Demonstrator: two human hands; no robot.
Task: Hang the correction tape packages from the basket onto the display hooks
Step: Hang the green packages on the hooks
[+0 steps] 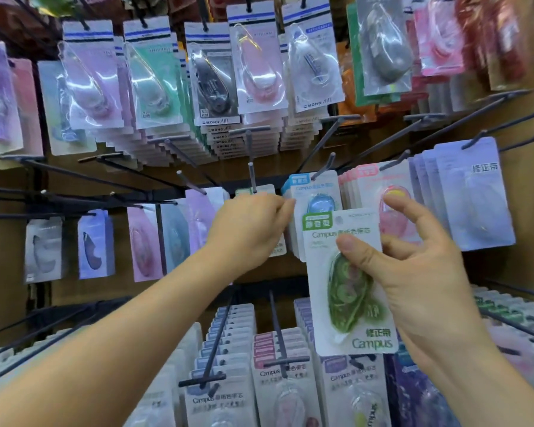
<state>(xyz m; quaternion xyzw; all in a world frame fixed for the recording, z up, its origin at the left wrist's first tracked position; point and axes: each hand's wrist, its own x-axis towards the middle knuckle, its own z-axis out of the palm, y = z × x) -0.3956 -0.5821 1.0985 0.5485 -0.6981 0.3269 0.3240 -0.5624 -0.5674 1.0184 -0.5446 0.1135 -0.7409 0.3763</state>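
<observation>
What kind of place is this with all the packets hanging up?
Most likely a stationery shop: rows of correction tape packages hang on metal display hooks, many alike behind one another, and the right hand holds a green Campus package.

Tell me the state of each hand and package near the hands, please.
left hand: grips the hung package.
right hand: holds the green package, thumb on front.
green package: off the hooks, upright.
hung package: on its hook, mostly behind the left hand.
blue package: hanging on its hook.
</observation>
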